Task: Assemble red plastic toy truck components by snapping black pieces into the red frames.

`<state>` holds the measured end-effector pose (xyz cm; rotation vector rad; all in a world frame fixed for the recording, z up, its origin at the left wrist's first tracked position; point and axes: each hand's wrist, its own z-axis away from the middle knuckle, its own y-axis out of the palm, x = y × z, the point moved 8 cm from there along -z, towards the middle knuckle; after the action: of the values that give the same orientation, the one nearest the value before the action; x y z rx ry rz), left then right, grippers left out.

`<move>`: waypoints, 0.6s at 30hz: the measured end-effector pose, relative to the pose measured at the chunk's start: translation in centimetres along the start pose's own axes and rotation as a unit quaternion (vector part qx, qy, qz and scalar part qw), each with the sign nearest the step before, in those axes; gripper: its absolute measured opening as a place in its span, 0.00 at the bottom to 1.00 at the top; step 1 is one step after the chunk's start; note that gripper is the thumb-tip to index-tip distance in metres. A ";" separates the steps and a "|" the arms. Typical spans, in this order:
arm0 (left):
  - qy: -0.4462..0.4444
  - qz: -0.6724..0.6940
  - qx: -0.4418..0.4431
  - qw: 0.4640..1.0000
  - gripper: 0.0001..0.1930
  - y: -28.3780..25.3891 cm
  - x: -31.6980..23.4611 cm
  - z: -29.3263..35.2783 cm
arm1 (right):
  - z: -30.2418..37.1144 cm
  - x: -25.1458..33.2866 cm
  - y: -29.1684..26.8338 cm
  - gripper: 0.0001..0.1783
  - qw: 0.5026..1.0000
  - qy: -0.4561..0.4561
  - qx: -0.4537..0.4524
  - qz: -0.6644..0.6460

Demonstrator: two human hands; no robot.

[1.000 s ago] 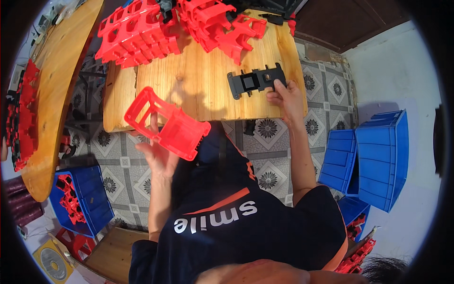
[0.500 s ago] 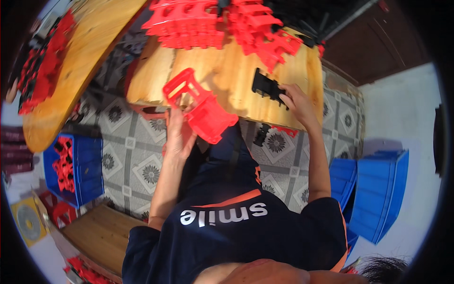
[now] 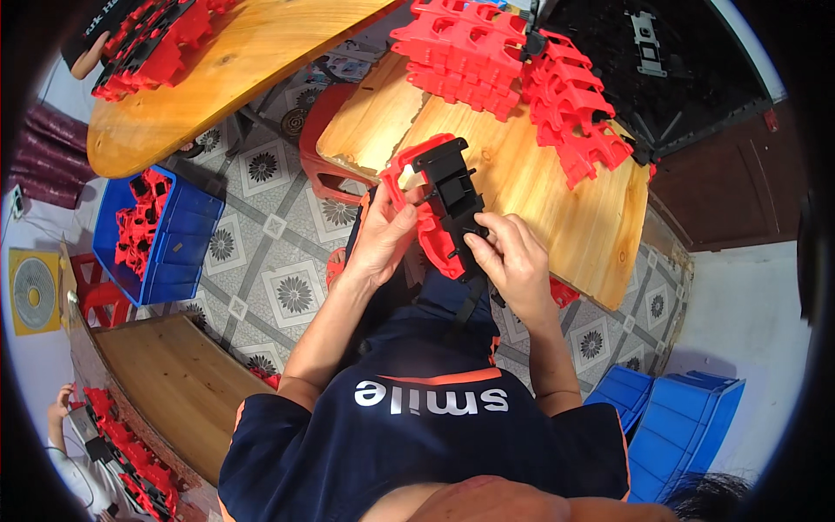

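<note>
My left hand (image 3: 384,237) is closed around the left side of a red plastic housing (image 3: 432,237), above my lap at the near edge of the wooden table. Against the housing lies a black plastic frame (image 3: 452,187) with a rectangular recess, covering much of the red part. My right hand (image 3: 515,264) pinches the lower right end of the black frame between thumb and fingers. Both parts are tilted, and I cannot tell whether they are joined.
Stacked red housings (image 3: 461,65) fill the far part of the wooden table (image 3: 531,209). A dark bin (image 3: 644,78) with black parts stands beyond. Blue crates (image 3: 183,239) stand left and right. Other people's hands (image 3: 65,398) show at the left beside red parts.
My right hand has lifted the black frame off the table and brought it left onto the red housing. My left hand still holds the housing, now turned. The whole view has shifted.
</note>
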<state>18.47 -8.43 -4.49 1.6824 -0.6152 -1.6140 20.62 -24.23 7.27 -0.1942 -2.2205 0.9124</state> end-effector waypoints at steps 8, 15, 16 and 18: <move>-0.003 0.007 0.036 0.999 0.47 0.7 -0.5 0.4 | 0.3 1.0 1.2 0.16 0.998 -0.032 0.004 0.051; 0.035 -0.061 0.004 0.998 0.55 1.7 -1.2 0.3 | -0.8 0.1 1.3 0.18 1.000 -0.002 0.001 -0.020; 0.023 -0.079 0.016 0.996 0.54 1.9 -0.9 0.1 | -1.6 -1.3 0.6 0.17 0.996 0.070 -0.043 -0.024; 0.022 -0.098 0.025 0.995 0.51 2.8 -0.8 0.0 | -4.1 -3.0 2.2 0.16 0.991 0.049 -0.054 -0.108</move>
<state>18.76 -9.60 -1.88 1.8586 -0.4830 -1.7053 25.28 -21.49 6.08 -0.0454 -2.1510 0.6517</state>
